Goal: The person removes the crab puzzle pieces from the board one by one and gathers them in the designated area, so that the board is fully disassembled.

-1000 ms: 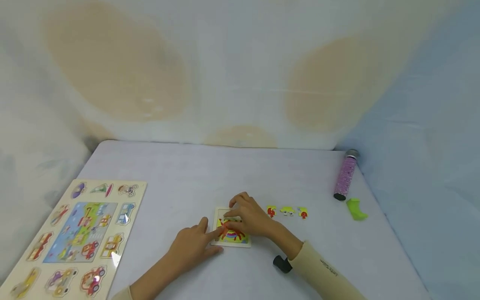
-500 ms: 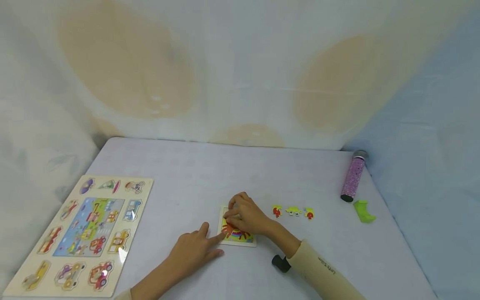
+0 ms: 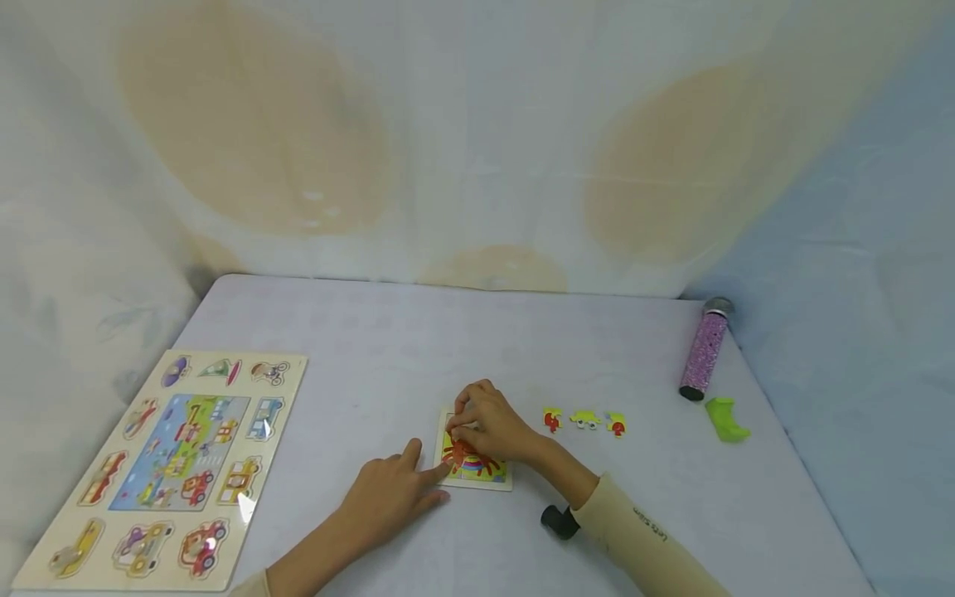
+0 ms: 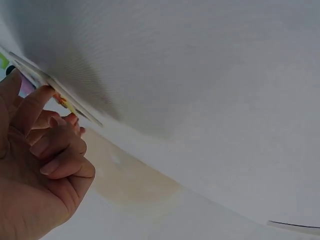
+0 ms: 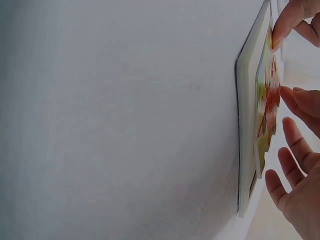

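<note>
In the head view a small framed jigsaw puzzle (image 3: 481,485) lies flat on the table, with a red creature and a rainbow pattern on yellow. My left hand (image 3: 388,497) reaches its lower left side, index finger extended onto the picture; the left wrist view shows other fingers (image 4: 60,145) curled. Over the puzzle's upper part, my right hand (image 3: 492,423) bends its thumb and fingers at a puzzle piece, mostly hidden from above. The right wrist view shows a piece (image 5: 261,157) standing slightly proud of the frame. Several fingertips (image 5: 274,185) are close by.
Three loose puzzle pieces (image 3: 585,419) lie in a row right of the puzzle. A large vehicle peg board (image 3: 257,489) covers the left side. A purple glitter microphone (image 3: 704,352), a green curved piece (image 3: 725,420) and a black cylinder (image 3: 559,522) lie on the right.
The head view has shifted slightly, moving the whole scene right in the picture. My right hand stays over the puzzle's upper part; the left index finger remains on its lower left.
</note>
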The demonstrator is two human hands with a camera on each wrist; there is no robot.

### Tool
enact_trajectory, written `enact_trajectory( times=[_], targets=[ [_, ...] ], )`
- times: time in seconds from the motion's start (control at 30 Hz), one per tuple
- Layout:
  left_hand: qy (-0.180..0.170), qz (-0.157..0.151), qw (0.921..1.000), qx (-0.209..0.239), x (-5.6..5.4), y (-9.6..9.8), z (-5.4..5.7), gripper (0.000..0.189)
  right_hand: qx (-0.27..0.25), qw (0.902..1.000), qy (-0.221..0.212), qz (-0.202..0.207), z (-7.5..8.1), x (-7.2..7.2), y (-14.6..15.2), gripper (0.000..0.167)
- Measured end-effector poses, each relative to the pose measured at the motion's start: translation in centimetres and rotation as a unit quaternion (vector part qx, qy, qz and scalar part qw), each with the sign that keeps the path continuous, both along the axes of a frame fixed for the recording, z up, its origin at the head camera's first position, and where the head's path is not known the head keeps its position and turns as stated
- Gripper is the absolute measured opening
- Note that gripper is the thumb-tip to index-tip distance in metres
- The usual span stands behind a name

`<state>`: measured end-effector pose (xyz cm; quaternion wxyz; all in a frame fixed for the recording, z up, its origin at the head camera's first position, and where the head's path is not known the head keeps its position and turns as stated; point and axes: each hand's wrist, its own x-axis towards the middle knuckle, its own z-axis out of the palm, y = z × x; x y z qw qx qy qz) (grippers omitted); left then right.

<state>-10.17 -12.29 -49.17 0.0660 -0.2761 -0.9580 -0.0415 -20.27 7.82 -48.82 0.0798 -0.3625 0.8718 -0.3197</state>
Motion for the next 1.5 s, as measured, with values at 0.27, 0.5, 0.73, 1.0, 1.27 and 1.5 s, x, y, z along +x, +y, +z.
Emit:
enact_trajectory(
  times=[0.27,0.5,0.73,1.0,1.27,1.5],
  targets=[
    [0.016,-0.019,0.9994,-0.025,-0.6,3.0,0.0,0.051,-0.005,0.9991,-0.041,0.005,-0.2,-0.7,0.3,0.015],
    [-0.003,0.002,0.9994,-0.035,-0.7,3.7,0.0,0.052,-0.02,0.998,-0.061,0.002,0.0,-0.7,-0.1,0.015],
    [-0.014,0.004,0.9999,-0.003,-0.9,3.7,0.3,0.045,-0.013,0.9984,-0.054,-0.002,0.3,-0.7,-0.1,0.014],
    [0.013,-0.005,0.9999,0.0,-0.7,3.1,-0.2,0.04,0.055,0.9982,0.011,0.021,-0.2,-0.3,0.2,0.017],
    [0.008,-0.001,1.0,0.001,-0.3,0.0,1.5,0.048,0.096,0.9923,0.073,0.028,0.2,0.2,0.3,0.028],
    [-0.035,0.051,0.9979,0.02,-3.3,-2.1,0.9,0.082,0.098,0.9892,0.102,0.036,0.5,0.8,0.0,0.023]
  ],
)
